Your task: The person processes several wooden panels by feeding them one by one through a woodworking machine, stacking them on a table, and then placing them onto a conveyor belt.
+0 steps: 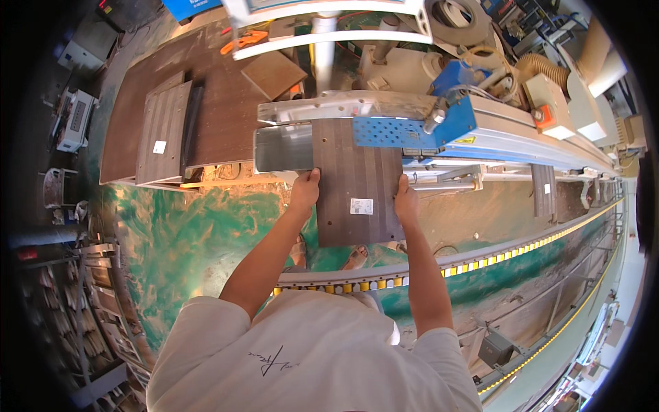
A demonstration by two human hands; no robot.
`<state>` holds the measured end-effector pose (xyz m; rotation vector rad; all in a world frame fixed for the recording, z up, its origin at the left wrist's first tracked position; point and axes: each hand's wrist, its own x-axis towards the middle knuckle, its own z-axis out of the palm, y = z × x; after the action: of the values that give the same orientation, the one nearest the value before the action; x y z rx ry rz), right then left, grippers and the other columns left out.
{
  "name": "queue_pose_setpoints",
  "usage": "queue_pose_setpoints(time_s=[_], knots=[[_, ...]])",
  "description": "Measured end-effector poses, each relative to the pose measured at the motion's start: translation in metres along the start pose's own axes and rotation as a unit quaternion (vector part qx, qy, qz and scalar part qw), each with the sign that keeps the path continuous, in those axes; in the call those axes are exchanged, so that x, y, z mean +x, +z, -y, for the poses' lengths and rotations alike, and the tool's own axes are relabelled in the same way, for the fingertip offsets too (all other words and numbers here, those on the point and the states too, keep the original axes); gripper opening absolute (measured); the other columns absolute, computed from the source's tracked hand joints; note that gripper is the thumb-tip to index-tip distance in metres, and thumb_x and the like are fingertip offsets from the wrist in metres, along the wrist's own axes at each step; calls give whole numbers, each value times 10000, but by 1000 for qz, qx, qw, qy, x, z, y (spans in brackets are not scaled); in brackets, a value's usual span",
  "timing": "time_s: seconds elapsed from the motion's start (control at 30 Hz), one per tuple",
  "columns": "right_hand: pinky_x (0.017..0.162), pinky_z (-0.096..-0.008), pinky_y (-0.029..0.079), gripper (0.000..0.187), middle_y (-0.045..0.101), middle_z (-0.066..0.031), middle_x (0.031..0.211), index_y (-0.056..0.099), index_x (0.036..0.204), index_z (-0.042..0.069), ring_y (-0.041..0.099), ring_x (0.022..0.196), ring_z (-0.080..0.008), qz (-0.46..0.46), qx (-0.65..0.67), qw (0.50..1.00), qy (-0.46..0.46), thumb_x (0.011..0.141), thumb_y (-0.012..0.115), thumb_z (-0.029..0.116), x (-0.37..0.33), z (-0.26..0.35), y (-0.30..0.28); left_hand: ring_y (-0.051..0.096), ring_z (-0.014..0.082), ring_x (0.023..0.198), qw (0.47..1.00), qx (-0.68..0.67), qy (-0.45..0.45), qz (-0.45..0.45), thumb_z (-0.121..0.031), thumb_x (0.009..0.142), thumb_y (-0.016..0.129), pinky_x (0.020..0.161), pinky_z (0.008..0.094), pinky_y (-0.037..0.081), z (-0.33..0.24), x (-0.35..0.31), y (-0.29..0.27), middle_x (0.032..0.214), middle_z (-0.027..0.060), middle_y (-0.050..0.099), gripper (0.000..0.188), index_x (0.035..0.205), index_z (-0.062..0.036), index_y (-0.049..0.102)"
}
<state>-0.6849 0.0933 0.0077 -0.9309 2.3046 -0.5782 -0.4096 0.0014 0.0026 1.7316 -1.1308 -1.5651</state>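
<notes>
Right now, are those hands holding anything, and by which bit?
A brown board: the left hand grips its left edge, the right hand its right edge.

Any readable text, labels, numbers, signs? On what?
White label, held brown panel: too small to read.
White label, brown panel at left: too small.
White label, brown panel at right: too small.
Yellow sticker, blue machine block: too small.
Dark script, white shirt: stylised, not clearly legible.

"Upper left of the frame?"
"A brown table point(226, 130): striped boards point(163, 130) at left, a square panel point(273, 74) at upper right."
"Centre?"
"Grey metal plate point(285, 147), overlapped by a dark panel point(357, 182)."
</notes>
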Motion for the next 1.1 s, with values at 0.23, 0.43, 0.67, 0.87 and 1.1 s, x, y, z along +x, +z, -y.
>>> queue_pose_setpoints(time_s=[0.23,0.43,0.67,0.87,1.1], knots=[[817,-585,484,841,677,-327,851,692,817,-80,646,870,-519,-35,20,998,-42,1066,218,569,40,-52,-72,606,177,874,999,-37,-12,12,-388,1031,571,801,351,496,-19,-14,99,997,86,687,476,1239,32,655],[825,-589,490,838,681,-333,887,703,844,-74,645,883,-528,-52,-20,997,-58,1070,206,561,73,-86,-105,642,208,979,1000,2,17,5,-407,1035,563,840,357,519,-19,-13,151,1145,113,689,526,1285,52,621],[956,-529,474,691,691,-277,1108,670,1170,-38,646,1079,-442,-79,-16,996,28,1038,350,561,92,-112,-170,650,444,1050,997,72,16,-35,-388,1028,524,858,489,499,-48,-31,237,1069,293,687,456,1142,21,691],[910,-456,508,350,685,-207,1113,644,1209,14,666,1032,-364,-296,35,941,-159,996,597,287,-1,-94,-162,712,376,954,987,-55,-81,129,-422,1043,496,830,466,540,-52,-17,252,1147,220,705,467,1160,-5,670],[660,-291,528,343,695,-103,912,632,1175,-47,641,783,-150,-51,235,970,-41,1056,541,262,-148,-124,-50,717,251,928,886,-275,-210,309,-341,1055,523,764,396,566,29,-12,-14,1063,108,712,301,1123,-73,643]])
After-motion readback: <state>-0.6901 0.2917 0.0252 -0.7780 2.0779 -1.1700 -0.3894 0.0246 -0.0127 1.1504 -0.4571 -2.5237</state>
